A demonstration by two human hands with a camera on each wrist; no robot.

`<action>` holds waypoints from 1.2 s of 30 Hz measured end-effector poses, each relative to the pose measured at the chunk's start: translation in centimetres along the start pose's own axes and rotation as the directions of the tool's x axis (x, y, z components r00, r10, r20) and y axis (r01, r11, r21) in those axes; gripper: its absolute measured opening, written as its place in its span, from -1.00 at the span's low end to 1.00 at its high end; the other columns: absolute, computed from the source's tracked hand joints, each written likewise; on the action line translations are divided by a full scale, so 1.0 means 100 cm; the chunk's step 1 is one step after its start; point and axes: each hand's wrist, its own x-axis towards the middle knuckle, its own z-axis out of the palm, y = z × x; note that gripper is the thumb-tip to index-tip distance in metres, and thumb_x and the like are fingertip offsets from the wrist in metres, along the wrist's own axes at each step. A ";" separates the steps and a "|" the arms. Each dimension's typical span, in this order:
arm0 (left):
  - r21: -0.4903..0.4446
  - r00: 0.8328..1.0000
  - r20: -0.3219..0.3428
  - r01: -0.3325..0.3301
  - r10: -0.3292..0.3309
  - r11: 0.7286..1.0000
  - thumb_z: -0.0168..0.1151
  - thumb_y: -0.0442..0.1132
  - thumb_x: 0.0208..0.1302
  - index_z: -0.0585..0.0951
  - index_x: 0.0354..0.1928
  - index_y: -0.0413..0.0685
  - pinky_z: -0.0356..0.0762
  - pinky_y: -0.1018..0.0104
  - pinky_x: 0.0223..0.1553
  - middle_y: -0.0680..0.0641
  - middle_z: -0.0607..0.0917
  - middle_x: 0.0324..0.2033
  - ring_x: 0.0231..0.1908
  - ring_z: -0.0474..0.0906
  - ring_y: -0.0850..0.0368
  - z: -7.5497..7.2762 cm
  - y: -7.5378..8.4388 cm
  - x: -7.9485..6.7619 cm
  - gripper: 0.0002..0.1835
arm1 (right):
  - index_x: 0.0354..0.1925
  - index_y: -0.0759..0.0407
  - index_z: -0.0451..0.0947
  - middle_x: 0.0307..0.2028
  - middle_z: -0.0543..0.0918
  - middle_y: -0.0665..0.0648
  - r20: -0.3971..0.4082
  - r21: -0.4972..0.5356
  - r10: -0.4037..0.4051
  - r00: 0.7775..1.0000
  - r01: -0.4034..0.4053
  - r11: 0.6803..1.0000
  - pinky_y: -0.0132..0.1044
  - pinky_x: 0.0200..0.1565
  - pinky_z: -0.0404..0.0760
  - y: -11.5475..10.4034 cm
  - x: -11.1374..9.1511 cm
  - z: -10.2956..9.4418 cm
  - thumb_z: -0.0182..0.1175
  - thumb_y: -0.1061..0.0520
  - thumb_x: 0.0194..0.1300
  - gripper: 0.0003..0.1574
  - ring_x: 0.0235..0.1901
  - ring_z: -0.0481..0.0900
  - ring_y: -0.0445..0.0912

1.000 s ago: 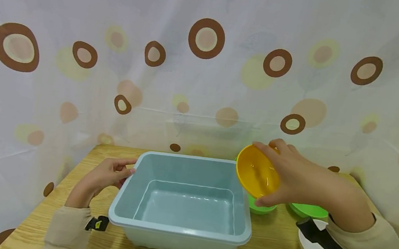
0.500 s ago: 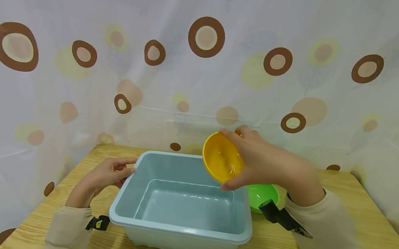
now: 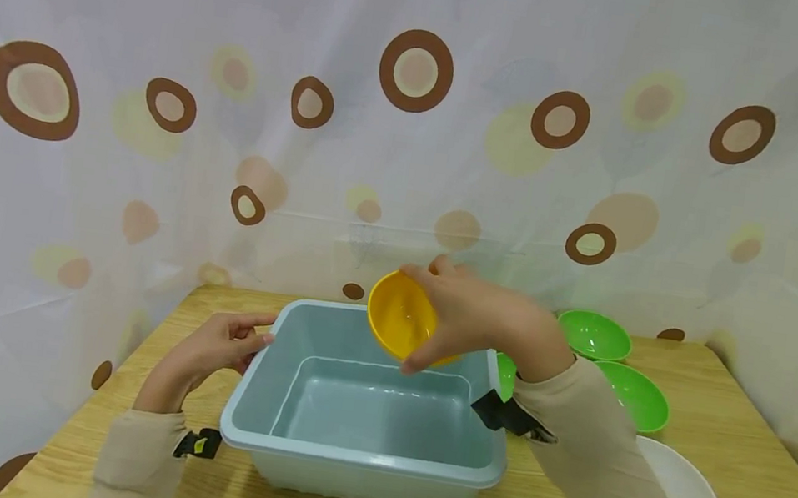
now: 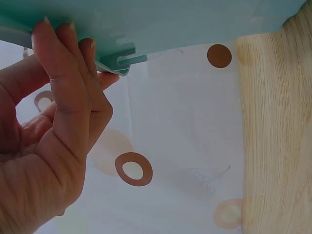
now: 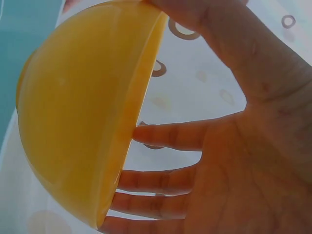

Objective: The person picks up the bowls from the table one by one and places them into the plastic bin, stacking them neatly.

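Observation:
My right hand [image 3: 476, 318] holds a yellow bowl [image 3: 398, 316] by its rim above the back right part of a light blue plastic basin [image 3: 364, 460]. The bowl is tilted on its side. In the right wrist view the fingertips lie along the rim of the yellow bowl [image 5: 80, 117], with the thumb at the other edge. At the basin's left side, my left hand [image 3: 215, 347] grips the rim. From the left wrist, several fingers [image 4: 68, 92] press the outer wall beneath that rim. The basin's inside shows nothing lying in it.
Two green bowls [image 3: 594, 335] [image 3: 633, 396] stand at the right on the wooden table [image 3: 761, 431]. Another green bowl [image 3: 505, 372] is partly hidden behind the basin and right arm. A white dish [image 3: 685, 493] lies near the right sleeve. A patterned curtain [image 3: 349, 167] hangs behind.
My right hand has carried the yellow bowl leftward, from the basin's right edge to above its inside. The green bowls and white dish show again beyond the arm. The left hand stays put.

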 end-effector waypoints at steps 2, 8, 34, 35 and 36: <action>-0.004 1.000 0.000 -0.002 0.002 1.000 0.11 -0.21 0.43 0.25 0.40 -0.30 0.64 0.20 -0.36 -0.14 0.60 -0.40 -0.42 0.62 0.06 0.000 0.001 0.000 -0.41 | 0.39 0.18 0.16 0.00 0.37 0.25 0.016 -0.005 0.008 1.000 -0.008 1.000 -0.22 -0.19 0.54 0.000 0.005 0.003 0.55 -0.16 -0.20 0.29 -0.14 0.41 0.04; -0.007 1.000 0.002 0.003 -0.003 1.000 0.11 -0.21 0.43 0.24 0.40 -0.31 0.64 0.18 -0.35 -0.13 0.61 -0.40 -0.43 0.62 0.06 0.000 0.003 0.000 -0.41 | 0.39 0.12 0.17 -0.04 0.39 0.21 0.062 -0.022 0.025 0.998 -0.023 0.999 -0.22 -0.18 0.55 -0.002 0.021 0.014 0.55 -0.20 -0.22 0.29 -0.15 0.43 0.01; -0.016 1.000 0.012 -0.006 0.007 1.000 0.11 -0.21 0.43 0.24 0.41 -0.30 0.64 0.16 -0.36 -0.11 0.60 -0.41 -0.44 0.61 0.04 0.001 0.000 0.000 -0.40 | 0.37 -0.17 0.24 0.19 0.29 0.20 0.283 -0.083 0.241 0.928 -0.227 0.970 -0.08 -0.05 0.49 -0.004 0.063 0.069 0.55 -0.33 -0.28 0.26 -0.07 0.43 0.01; -0.014 1.000 0.010 -0.005 0.005 1.000 0.11 -0.21 0.43 0.24 0.41 -0.30 0.64 0.16 -0.36 -0.11 0.60 -0.41 -0.44 0.61 0.04 0.001 0.000 0.000 -0.40 | 0.38 -0.16 0.23 0.20 0.29 0.20 0.292 -0.088 0.237 0.927 -0.221 0.971 -0.08 -0.05 0.49 -0.004 0.064 0.071 0.55 -0.32 -0.27 0.25 -0.07 0.44 0.00; -0.011 1.000 0.009 -0.005 0.005 1.000 0.11 -0.21 0.43 0.24 0.41 -0.30 0.64 0.15 -0.36 -0.12 0.60 -0.41 -0.44 0.61 0.05 0.001 0.000 0.000 -0.40 | 0.38 -0.16 0.23 0.20 0.30 0.20 0.299 -0.097 0.239 0.924 -0.220 0.971 -0.08 -0.05 0.50 -0.004 0.065 0.073 0.55 -0.32 -0.26 0.25 -0.08 0.44 0.00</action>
